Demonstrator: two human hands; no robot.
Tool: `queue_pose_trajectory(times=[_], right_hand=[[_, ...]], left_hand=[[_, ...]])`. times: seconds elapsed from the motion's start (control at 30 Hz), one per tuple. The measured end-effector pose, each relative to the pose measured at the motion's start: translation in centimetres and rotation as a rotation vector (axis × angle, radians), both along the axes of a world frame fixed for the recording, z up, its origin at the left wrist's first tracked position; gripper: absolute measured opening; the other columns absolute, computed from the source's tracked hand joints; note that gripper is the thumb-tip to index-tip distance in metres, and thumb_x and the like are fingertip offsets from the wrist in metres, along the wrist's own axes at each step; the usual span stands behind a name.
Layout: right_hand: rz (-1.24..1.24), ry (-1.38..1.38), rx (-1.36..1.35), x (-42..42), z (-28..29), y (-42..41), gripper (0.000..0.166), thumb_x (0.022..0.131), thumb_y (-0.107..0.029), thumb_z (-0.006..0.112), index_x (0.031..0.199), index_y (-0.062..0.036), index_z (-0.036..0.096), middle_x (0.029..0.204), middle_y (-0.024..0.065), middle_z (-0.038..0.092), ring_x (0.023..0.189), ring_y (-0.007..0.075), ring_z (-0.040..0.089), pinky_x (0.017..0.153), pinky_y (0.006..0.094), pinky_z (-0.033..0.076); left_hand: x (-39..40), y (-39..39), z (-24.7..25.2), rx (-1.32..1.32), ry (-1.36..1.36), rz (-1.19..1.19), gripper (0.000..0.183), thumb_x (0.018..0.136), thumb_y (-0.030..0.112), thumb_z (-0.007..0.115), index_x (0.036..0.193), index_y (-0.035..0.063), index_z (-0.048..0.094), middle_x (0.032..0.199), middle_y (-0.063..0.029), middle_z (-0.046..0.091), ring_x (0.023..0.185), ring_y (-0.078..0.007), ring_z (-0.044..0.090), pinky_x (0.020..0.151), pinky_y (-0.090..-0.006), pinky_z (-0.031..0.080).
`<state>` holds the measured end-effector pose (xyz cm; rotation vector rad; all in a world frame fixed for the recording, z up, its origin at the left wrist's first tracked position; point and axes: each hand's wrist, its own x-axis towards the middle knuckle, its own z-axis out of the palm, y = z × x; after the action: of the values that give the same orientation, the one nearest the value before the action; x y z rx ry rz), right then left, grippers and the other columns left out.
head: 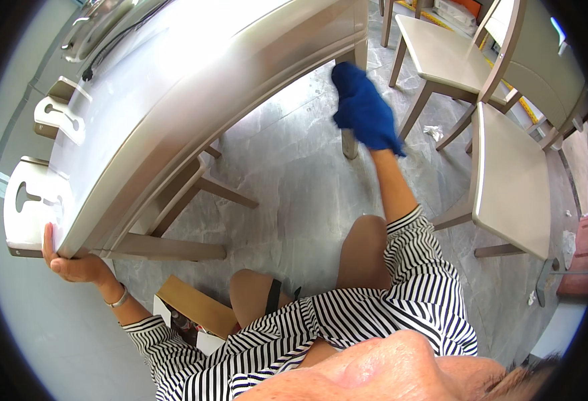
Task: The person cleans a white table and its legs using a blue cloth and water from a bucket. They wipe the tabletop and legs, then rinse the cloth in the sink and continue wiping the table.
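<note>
A blue cloth [366,108] covers my right hand [382,156], so only the wrist shows. That hand reaches out beside the far leg [350,145] of a glossy beige table [138,125]; whether the cloth touches the leg, I cannot tell. My left hand [76,266] holds the table's near-left corner, its thumb at the edge and the fingers pointing up along the end. Right beside those fingers is the cut-out backrest of a chair [21,215]. Strong glare washes out part of the tabletop.
Two beige chairs [514,185] [444,50] stand to the right. Another chair [178,195] is partly under the table. An open cardboard box [198,306] with items inside lies by my knee. Crumpled paper [433,132] is on the grey tiled floor. A black cable [108,47] crosses the tabletop.
</note>
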<state>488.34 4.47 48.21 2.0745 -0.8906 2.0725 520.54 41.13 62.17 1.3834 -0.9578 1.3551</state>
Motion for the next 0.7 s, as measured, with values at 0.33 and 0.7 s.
queue_pose_trajectory(times=[0.33,0.7], right_hand=[[-0.195,0.134,0.262,2.5,3.5,-4.8,0.024,0.081,-0.022,0.056,0.102,-0.0127,0.062,0.098,0.0074,0.064,0.089,0.0252,0.061,0.077,0.0397,0.047],[-0.199,0.052,-0.140,3.4,1.7,-4.7,0.033,0.070,-0.035,0.066,0.090,-0.0090,0.063,0.089,0.0117,0.063,0.085,0.0283,0.059,0.078,0.0364,0.045]], left_hand=[[-1.0,-0.3,0.4,-0.065,0.184,-0.112,0.068,0.092,0.043,0.013,0.102,-0.0035,0.062,0.105,-0.0161,0.060,0.098,-0.0259,0.056,0.084,-0.0377,0.050],[-1.9,-1.8,0.7,-0.087,0.151,-0.083,0.061,0.089,0.033,0.015,0.101,-0.0046,0.062,0.106,-0.0164,0.060,0.099,-0.0272,0.057,0.086,-0.0374,0.049]])
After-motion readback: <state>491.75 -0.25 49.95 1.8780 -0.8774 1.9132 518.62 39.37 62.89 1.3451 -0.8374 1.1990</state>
